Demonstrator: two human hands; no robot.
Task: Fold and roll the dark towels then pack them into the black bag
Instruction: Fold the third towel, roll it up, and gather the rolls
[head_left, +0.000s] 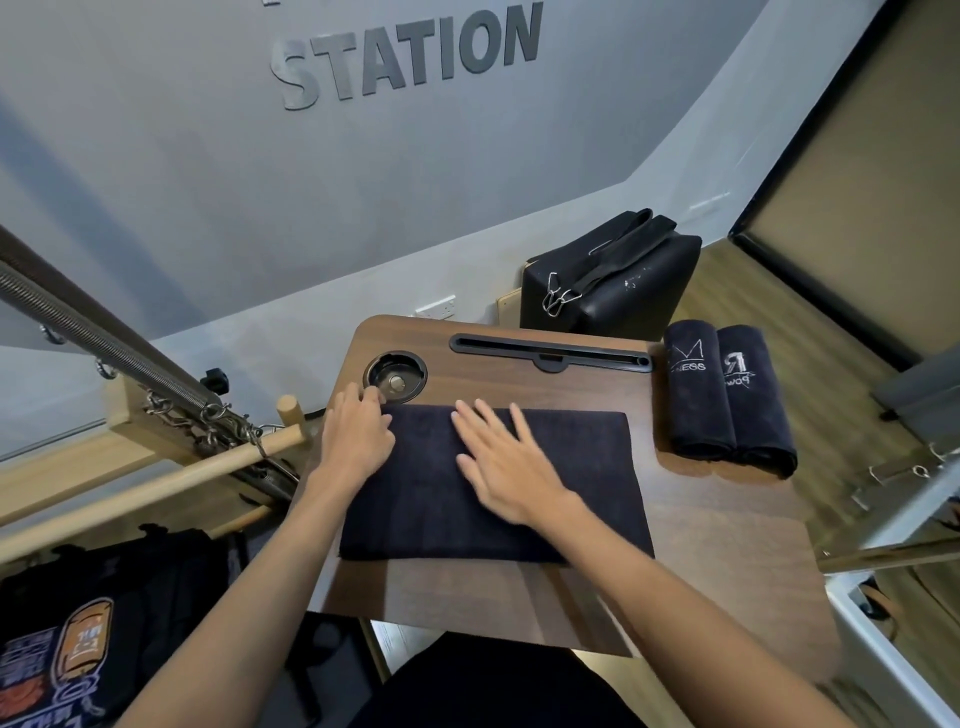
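A dark towel (587, 483), folded into a flat rectangle, lies in the middle of the brown lap table (727, 530). My left hand (358, 436) rests on the towel's far left corner, fingers curled at the edge. My right hand (506, 462) lies flat on the towel's middle with fingers spread. Two rolled dark towels (727, 400) with white embroidered logos lie side by side at the table's right edge. The black bag (613, 280) stands behind the table's far right corner, its strap and metal clips draped over the top.
The table has a round cup holder (397, 376) at the far left and a long black slot (550, 353) along the far edge. A wooden frame with metal springs (156, 364) stands at the left. Dark printed clothing (78, 634) lies at the lower left.
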